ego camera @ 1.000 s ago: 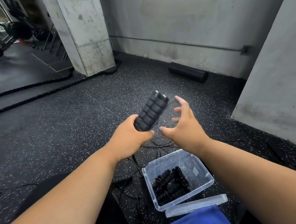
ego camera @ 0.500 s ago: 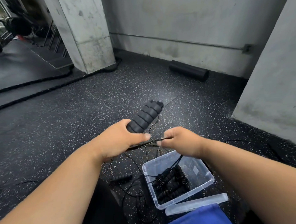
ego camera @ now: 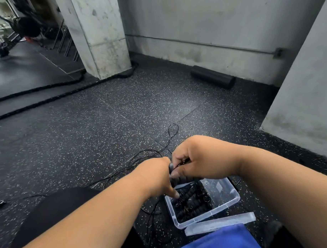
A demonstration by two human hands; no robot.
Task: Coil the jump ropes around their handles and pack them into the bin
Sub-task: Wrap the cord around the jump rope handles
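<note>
handles [ego camera: 176,176] dropped from pointing up at 1 o'clock to lying roughly 9-to-3 between both fists, just above the bin [ego camera: 234,199]; left hand [ego camera: 155,177] grips them, right hand [ego camera: 195,162] pinches the rope [ego camera: 170,138] trailing off to 12

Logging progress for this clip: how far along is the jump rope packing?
Done: several black ribbed handles with coiled cord already lie in the clear plastic bin. In hand: the left hand grips another black handle pair while the right hand pinches its thin black cord, mid-wrap. Left: much of that cord trails loose on the speckled floor; the clear lid lies beside the bin.
</note>
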